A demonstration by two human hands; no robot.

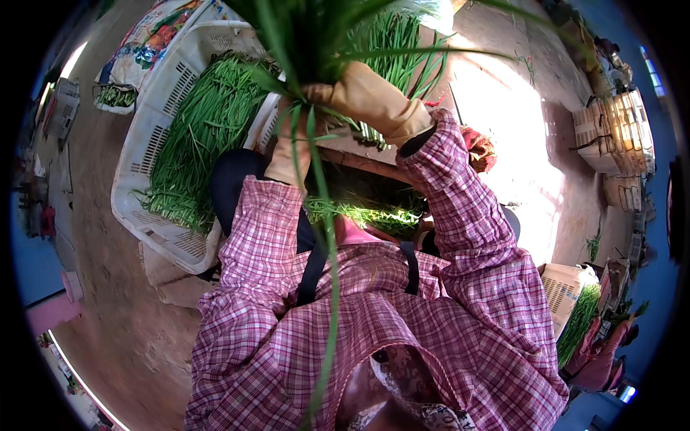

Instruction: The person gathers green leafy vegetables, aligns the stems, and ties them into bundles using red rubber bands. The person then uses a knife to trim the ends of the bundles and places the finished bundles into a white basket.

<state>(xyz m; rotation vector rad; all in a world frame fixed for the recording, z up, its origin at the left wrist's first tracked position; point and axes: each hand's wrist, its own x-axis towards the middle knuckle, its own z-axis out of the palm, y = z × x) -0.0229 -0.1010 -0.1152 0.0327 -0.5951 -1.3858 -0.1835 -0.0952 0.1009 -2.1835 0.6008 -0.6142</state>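
A bunch of long flat green leaves, likely garlic chives (302, 40), is held up close to the camera, partly blurred. My right hand (366, 99), in a tan rubber glove, closes around its lower part. My left hand (291, 148), gloved alike, meets the bunch from the left; leaves cover most of its fingers. One long leaf (330, 258) hangs down over my checked shirt. Behind my right hand, more chives (393, 48) lie on a low board (366, 161), their pale stem ends towards me.
A white plastic crate (137, 186) heaped with green leaves (207, 140) stands at my left. Loose trimmings (372, 213) lie below the board. A red mesh bag (478, 148) sits right of it. Stacked crates (614, 134) and a crate of greens (566, 291) stand farther right.
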